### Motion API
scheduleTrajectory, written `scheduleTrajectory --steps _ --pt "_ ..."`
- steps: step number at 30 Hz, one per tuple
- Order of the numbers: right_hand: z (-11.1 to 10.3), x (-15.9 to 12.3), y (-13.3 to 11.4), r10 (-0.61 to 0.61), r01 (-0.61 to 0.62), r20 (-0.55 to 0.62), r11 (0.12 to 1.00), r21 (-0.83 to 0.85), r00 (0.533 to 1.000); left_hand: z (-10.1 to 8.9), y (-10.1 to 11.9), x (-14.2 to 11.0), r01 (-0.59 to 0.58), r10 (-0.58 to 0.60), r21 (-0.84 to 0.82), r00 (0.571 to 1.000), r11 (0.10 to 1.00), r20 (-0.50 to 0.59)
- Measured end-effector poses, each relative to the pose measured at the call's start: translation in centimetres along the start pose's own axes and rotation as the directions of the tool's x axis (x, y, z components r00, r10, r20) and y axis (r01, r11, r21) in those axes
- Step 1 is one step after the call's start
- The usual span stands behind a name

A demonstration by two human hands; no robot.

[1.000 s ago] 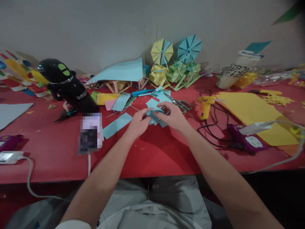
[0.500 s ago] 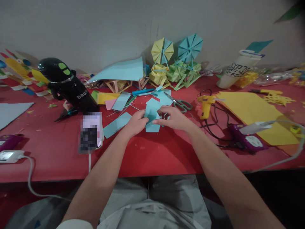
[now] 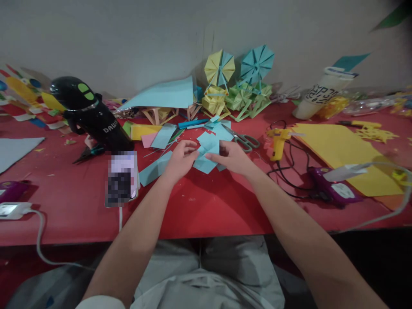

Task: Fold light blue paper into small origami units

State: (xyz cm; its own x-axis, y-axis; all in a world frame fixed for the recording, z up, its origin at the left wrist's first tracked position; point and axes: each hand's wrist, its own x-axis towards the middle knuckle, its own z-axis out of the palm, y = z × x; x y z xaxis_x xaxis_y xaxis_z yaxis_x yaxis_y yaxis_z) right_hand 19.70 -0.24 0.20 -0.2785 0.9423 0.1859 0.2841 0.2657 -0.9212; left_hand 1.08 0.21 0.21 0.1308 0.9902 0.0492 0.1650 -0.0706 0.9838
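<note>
A piece of light-blue paper (image 3: 209, 163) is held between my two hands over other blue pieces at the table's middle. My left hand (image 3: 180, 159) pinches its left edge with thumb and fingertips. From the right, my right hand (image 3: 234, 158) grips it, the thumb on the near face and the fingers behind. Just beyond my right hand lie the grey-handled scissors (image 3: 247, 142). A long blue paper strip (image 3: 154, 168) rests to the left, partly behind my left hand.
A yellow glue gun (image 3: 277, 143) with a black cord stands right of my hands, near yellow sheets (image 3: 347, 159) and a purple power strip (image 3: 336, 186). Leftward are a phone (image 3: 121, 178) and a black bottle (image 3: 111, 128). Folded paper models (image 3: 219, 101) line the wall.
The blue paper, bent and seen edge-on at first, has been opened out and turned to a slant. My right hand's fingers have shifted behind it, while my left hand has drawn slightly left.
</note>
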Motion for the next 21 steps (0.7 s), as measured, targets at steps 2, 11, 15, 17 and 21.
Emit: scheduleTrajectory --steps 2,11,15,17,21 --pt "0.17 0.1 -0.13 -0.008 0.011 -0.05 0.999 0.053 0.999 -0.14 0.21 0.06 -0.015 0.014 -0.044 1.0 0.999 -0.014" --pt "0.32 0.36 0.03 0.036 -0.014 -0.11 0.981 0.193 0.993 -0.28 0.48 -0.1 -0.179 0.182 -0.125 0.983 0.976 0.013" --pt "0.19 0.22 -0.28 0.062 -0.039 -0.098 0.974 0.222 0.993 -0.38 0.47 -0.04 -0.225 0.224 -0.069 0.974 0.972 -0.019" --pt "0.17 0.18 -0.46 0.056 -0.035 -0.085 0.972 0.231 0.995 -0.44 0.54 -0.08 -0.225 0.225 -0.022 0.974 0.974 -0.021" --pt "0.23 0.2 -0.65 0.032 -0.01 -0.092 0.973 0.232 0.995 -0.51 0.68 -0.16 -0.208 0.209 0.021 0.978 0.978 -0.017"
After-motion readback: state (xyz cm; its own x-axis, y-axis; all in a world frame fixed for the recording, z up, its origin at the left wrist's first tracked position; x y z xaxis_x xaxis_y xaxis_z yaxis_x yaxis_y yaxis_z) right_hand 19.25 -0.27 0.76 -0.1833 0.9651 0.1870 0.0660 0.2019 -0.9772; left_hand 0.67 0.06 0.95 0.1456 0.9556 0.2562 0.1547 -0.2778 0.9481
